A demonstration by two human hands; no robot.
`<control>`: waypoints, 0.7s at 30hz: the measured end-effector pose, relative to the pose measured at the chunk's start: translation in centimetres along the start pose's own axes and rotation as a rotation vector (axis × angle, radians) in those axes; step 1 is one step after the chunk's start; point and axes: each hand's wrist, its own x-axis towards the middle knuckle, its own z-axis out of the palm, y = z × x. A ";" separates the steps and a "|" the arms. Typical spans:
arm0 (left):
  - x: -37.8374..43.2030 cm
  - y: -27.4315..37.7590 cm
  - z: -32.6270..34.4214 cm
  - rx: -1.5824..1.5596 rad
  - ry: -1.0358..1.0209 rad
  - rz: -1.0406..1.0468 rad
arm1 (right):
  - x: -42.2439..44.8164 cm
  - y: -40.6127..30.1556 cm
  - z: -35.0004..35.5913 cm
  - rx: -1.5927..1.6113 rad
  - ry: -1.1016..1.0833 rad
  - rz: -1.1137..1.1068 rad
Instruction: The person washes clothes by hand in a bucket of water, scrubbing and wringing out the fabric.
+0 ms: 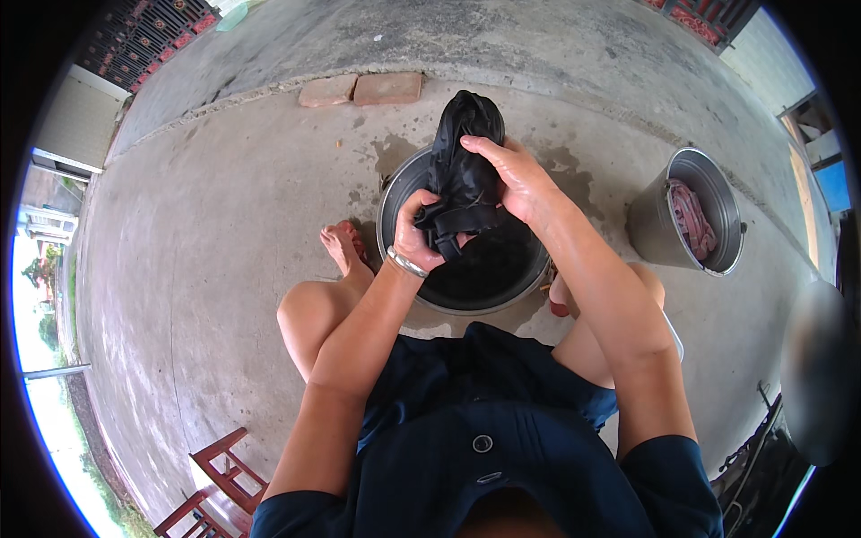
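Note:
A bunched black cloth item with straps (pixel 467 175), shiny and wet-looking, is held above a round metal basin (pixel 538 269) on the floor. My left hand (pixel 416 232) grips its lower end, where a strap hangs down; a silver bangle is on that wrist. My right hand (pixel 514 178) holds it from the right side, thumb across its front. Both hands look wet. The basin has dark contents low inside, too dim to tell apart. Part of the rim is hidden behind my hands and the cloth.
A metal bucket (pixel 649 222) with pink patterned cloth (pixel 689 218) inside stands to the right. Two bricks (pixel 387 89) lie beyond the basin on the concrete floor (pixel 222 235), which has wet patches. A reddish-brown wooden chair (pixel 232 471) is at the lower left.

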 end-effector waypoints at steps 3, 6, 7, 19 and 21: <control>-0.1 0.3 0.0 0.012 -0.039 -0.033 | -0.8 -0.6 0.4 -0.327 0.020 -0.071; -0.5 0.4 1.0 0.032 0.028 -0.009 | -0.2 -0.4 -0.3 -0.851 0.019 -0.457; -0.7 0.4 1.3 0.039 0.066 0.009 | -0.4 -0.7 -0.9 -0.881 0.010 -0.396; -1.2 0.4 2.1 -0.064 0.045 0.067 | -3.3 -0.6 -0.3 -1.105 -0.200 -0.935; -0.6 0.9 -0.6 -0.032 -0.113 -0.018 | -3.3 -0.3 -0.3 -1.134 -0.175 -0.937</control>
